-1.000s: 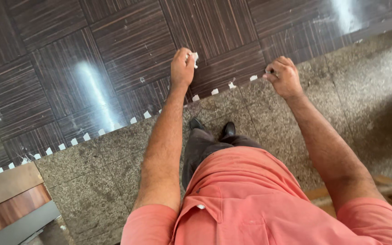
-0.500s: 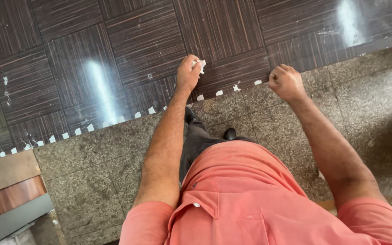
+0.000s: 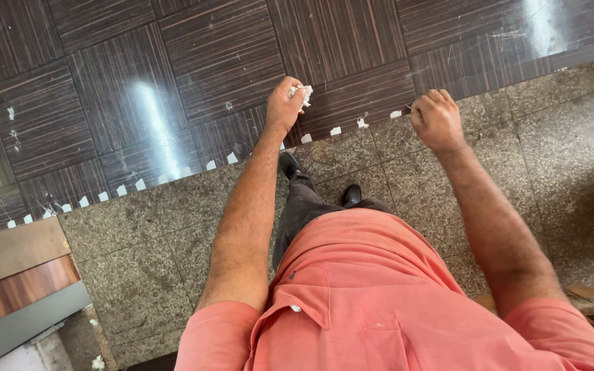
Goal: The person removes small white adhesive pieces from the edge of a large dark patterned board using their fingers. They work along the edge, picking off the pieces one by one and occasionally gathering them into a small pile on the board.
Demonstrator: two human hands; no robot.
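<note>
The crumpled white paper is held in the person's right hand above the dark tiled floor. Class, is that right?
Not quite. The head view shows the crumpled white paper in the left hand, not the right hand. It is indeed above the dark tiled floor.

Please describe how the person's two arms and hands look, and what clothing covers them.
Both arms are bare and hairy from the short sleeves down. The left hand and right hand wear no gloves, and no rings or watch can be seen. The sleeves belong to a salmon-pink polo shirt with a collar.
</note>
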